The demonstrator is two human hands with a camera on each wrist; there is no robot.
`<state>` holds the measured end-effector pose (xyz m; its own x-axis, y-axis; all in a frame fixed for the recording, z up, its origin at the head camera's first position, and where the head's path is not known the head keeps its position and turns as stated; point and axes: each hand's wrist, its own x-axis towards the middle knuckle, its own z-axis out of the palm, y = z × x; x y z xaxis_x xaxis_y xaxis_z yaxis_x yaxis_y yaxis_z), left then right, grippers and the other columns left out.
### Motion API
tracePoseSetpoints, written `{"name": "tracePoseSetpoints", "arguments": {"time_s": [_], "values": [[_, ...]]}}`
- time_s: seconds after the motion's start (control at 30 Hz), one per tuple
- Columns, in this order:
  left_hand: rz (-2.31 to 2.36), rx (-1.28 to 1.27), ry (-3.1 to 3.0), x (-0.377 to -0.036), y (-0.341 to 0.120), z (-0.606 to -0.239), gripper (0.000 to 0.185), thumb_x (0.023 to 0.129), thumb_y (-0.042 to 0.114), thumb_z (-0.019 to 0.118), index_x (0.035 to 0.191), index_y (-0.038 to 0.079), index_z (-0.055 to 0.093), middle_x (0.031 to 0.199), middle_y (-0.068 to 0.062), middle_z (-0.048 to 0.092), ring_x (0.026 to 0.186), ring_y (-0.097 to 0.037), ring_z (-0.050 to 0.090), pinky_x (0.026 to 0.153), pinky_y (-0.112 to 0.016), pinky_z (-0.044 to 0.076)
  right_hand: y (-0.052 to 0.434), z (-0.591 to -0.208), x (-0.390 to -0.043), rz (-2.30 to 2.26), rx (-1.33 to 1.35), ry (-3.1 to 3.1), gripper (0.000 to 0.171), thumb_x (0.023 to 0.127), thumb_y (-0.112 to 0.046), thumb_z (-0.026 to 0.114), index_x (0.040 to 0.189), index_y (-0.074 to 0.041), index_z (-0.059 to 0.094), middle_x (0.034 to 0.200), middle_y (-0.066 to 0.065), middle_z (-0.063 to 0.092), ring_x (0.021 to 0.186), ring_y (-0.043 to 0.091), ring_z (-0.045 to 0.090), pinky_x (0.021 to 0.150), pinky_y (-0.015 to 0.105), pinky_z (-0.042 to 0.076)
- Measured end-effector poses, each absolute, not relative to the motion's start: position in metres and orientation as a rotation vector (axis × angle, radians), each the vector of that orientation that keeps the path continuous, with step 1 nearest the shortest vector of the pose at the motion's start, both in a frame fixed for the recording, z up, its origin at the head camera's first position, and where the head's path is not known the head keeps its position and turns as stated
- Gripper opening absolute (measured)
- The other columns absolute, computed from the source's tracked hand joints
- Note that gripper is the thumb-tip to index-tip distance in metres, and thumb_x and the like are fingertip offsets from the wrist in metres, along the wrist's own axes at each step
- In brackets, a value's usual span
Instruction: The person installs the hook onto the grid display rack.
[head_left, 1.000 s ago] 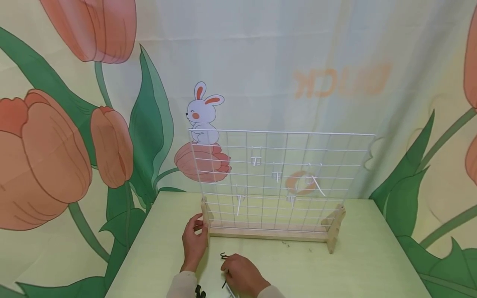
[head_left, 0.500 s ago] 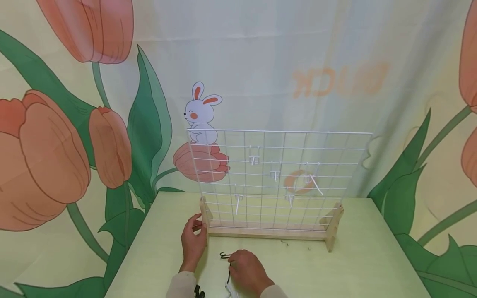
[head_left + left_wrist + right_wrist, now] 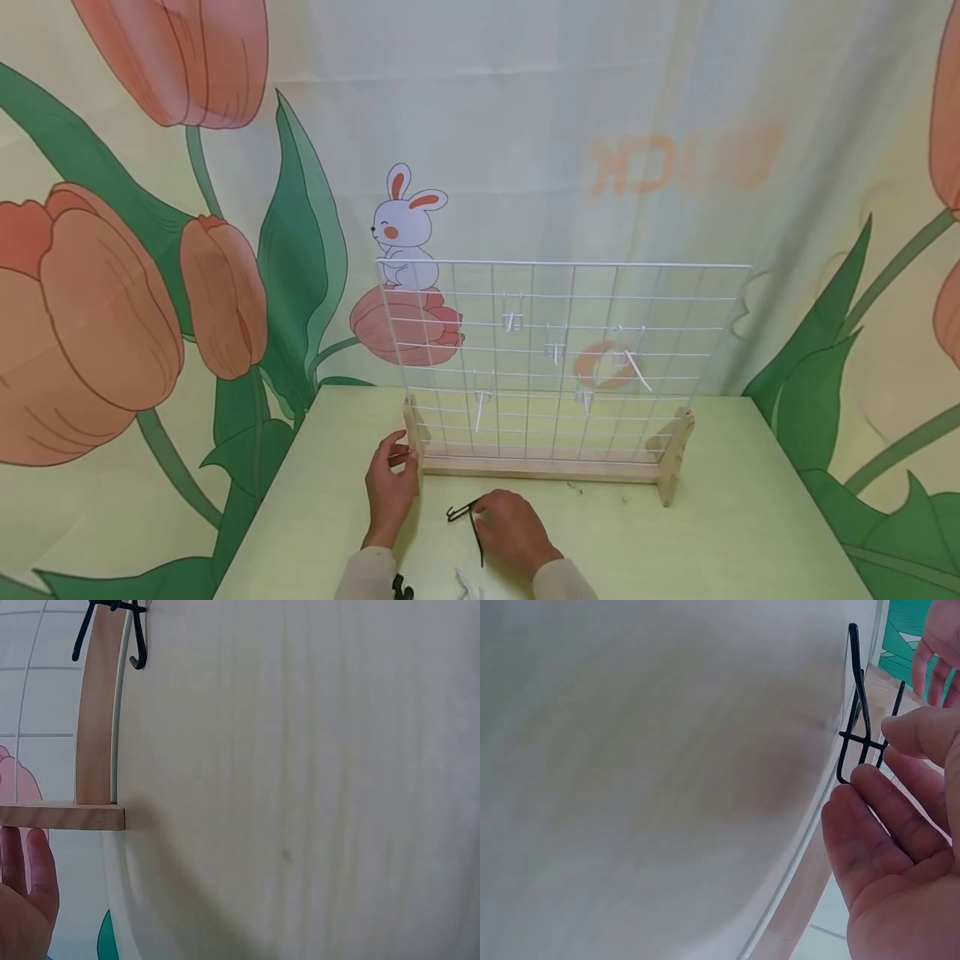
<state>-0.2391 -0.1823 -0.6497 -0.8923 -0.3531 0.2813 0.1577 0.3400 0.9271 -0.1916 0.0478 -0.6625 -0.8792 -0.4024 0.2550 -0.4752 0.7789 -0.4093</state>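
In the head view my right hand [image 3: 513, 529] pinches a black wire display hook [image 3: 461, 512] low over the table, its long prong pointing down toward me. The right wrist view shows thumb and fingertips at the crossbar of this black hook [image 3: 864, 739]. My left hand [image 3: 392, 492] touches the left end of the wooden stand [image 3: 540, 472]. Two fairly straight fingers [image 3: 41, 862] meet its wooden end piece [image 3: 67, 817] in the left wrist view. A white wire grid [image 3: 555, 287] stands upright in the stand, with several white hooks [image 3: 513, 322] hung on it.
Near the front edge lie a white hook [image 3: 467, 583] and a black item [image 3: 402, 588], both partly cut off by the frame. Small bits [image 3: 574, 488] lie before the stand on the pale table [image 3: 750, 533]. A printed curtain [image 3: 525, 150] hangs behind.
My right hand has moved right and slightly away from me with the black hook, whose long prong now shows clear of the white hook. The left hand stays at the stand.
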Motion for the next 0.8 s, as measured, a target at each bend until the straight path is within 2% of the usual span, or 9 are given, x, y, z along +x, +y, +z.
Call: {"name": "tracePoseSetpoints", "arguments": {"time_s": [0.43,0.6,0.7,0.8], "values": [[-1.545,0.227,-2.189,-0.242,-0.182,-0.654,0.038,0.098,0.01,0.074,0.135,0.019,0.067,0.112,-0.007,0.07,0.105,-0.026,0.072,0.078,-0.028,0.063,0.032,-0.667,-0.177,0.867,0.49,-2.941,0.021,0.088,-0.026,0.085,0.102,-0.013,0.076,0.093,-0.004,0.074,0.087,0.014,0.068,0.08,0.037,0.059],[-1.58,0.219,-2.188,-0.241,-0.182,-0.653,0.037,0.098,0.011,0.074,0.134,0.018,0.068,0.112,-0.008,0.071,0.105,-0.025,0.072,0.078,-0.023,0.06,0.023,-0.665,-0.178,0.851,0.39,-2.938,0.018,0.085,-0.022,0.088,0.094,-0.012,0.076,0.086,-0.004,0.073,0.081,0.014,0.069,0.073,0.035,0.058],[-1.586,0.213,-2.188,-0.24,-0.183,-0.652,0.036,0.099,0.011,0.073,0.133,0.018,0.068,0.111,-0.008,0.071,0.105,-0.025,0.071,0.078,-0.02,0.058,0.019,-0.665,-0.18,0.813,0.362,-2.916,0.015,0.084,-0.019,0.088,0.084,-0.013,0.075,0.079,-0.006,0.072,0.077,0.013,0.069,0.069,0.034,0.058],[-1.588,0.21,-2.186,-0.239,-0.183,-0.652,0.036,0.099,0.011,0.073,0.133,0.018,0.067,0.111,-0.008,0.071,0.104,-0.024,0.071,0.078,-0.018,0.057,0.017,-0.665,-0.181,0.788,0.36,-2.871,0.019,0.082,-0.015,0.088,0.075,-0.016,0.071,0.072,-0.008,0.068,0.071,0.011,0.067,0.064,0.032,0.054]]}}
